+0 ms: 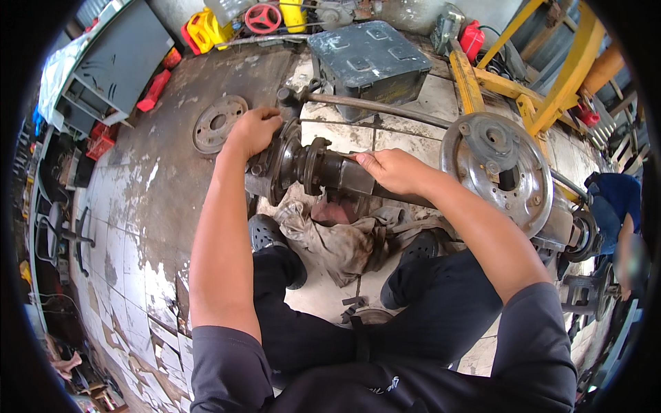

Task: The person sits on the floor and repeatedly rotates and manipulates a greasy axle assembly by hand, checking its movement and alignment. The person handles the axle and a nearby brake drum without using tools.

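Observation:
A greasy axle assembly (348, 177) lies across in front of my shins, with a flanged hub (284, 162) at its left end. Curled over the top of that hub is my left hand (256, 132), its fingers bent inward; what the fingertips grip is hidden. Over the axle tube, my right hand (394, 171) is closed, thumb pressed to fingers, with a thin dark edge at the thumb that is too small to name. A long steel rod (375, 104) runs behind the axle. At the right end stands a large round metal backing plate (468, 175).
A stained rag (337, 241) lies between my feet under the axle. Another round plate (218, 124) rests on the floor at left. Beyond are a dark metal box (372, 58), a yellow steel frame (468, 79) and yellow jugs (205, 31). A person (616, 206) is at far right.

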`<state>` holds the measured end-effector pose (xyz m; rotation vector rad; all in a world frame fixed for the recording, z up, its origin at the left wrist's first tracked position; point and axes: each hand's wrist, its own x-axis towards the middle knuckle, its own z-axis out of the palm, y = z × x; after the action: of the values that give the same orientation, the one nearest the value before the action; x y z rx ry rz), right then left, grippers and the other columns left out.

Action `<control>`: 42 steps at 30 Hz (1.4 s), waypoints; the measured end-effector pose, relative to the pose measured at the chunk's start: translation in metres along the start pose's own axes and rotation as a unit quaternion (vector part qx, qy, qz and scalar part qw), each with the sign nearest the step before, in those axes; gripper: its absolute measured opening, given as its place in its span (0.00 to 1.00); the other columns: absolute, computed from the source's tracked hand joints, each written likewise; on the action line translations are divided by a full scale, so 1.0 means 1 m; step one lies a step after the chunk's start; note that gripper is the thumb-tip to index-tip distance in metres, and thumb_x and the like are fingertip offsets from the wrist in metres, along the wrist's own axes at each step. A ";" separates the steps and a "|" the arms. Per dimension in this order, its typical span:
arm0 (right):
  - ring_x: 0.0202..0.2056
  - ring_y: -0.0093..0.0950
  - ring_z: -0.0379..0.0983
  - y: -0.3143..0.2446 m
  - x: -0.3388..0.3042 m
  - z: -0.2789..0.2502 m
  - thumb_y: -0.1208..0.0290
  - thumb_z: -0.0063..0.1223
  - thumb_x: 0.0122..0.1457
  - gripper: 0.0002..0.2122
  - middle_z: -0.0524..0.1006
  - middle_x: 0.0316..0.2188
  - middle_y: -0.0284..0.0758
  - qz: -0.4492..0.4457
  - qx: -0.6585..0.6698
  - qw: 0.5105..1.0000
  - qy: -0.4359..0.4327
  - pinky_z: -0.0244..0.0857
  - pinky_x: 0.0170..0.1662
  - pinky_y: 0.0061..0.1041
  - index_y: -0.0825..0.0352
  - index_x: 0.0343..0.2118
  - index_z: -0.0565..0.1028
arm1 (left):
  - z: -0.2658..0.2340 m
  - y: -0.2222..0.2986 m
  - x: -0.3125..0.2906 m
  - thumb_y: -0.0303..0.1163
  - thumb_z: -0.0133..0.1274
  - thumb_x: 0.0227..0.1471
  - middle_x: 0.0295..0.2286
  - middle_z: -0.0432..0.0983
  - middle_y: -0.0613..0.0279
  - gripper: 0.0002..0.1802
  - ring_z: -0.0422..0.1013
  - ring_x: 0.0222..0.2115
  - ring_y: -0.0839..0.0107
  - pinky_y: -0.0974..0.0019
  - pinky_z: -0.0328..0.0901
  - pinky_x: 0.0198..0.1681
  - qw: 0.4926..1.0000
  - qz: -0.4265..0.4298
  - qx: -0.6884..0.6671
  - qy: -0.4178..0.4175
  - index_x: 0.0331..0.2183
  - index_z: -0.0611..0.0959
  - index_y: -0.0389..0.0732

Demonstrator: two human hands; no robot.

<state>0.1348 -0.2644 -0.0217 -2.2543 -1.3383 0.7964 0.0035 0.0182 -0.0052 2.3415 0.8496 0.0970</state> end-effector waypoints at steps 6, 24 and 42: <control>0.45 0.55 0.74 -0.003 -0.002 -0.016 0.46 0.28 0.70 0.33 0.79 0.39 0.57 0.023 0.022 0.999 -0.031 0.65 0.52 0.46 0.75 0.39 0.79 | 0.004 0.005 0.002 0.50 0.39 0.60 0.50 0.76 0.49 0.26 0.70 0.53 0.49 0.49 0.63 0.57 0.985 -0.019 0.169 0.039 0.52 0.81 0.51; 0.44 0.54 0.74 0.020 -0.012 -0.019 0.49 0.31 0.70 0.27 0.79 0.39 0.55 0.033 0.050 0.998 -0.035 0.67 0.51 0.47 0.67 0.46 0.78 | 0.014 0.004 -0.009 0.46 0.54 0.55 0.46 0.80 0.47 0.26 0.74 0.49 0.54 0.59 0.65 0.54 0.990 -0.078 -0.045 0.105 0.50 0.82 0.40; 0.43 0.53 0.74 0.042 0.001 -0.040 0.53 0.32 0.71 0.25 0.80 0.35 0.53 0.118 -0.023 0.991 -0.067 0.67 0.50 0.47 0.70 0.39 0.79 | 0.005 0.021 -0.009 0.44 0.56 0.53 0.45 0.79 0.47 0.27 0.75 0.48 0.57 0.61 0.64 0.54 0.992 -0.108 -0.040 0.055 0.52 0.81 0.40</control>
<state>0.1886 -0.2846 -0.0167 -2.4654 -1.1701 1.0214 0.0092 -0.0020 0.0043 2.1707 1.1273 0.1665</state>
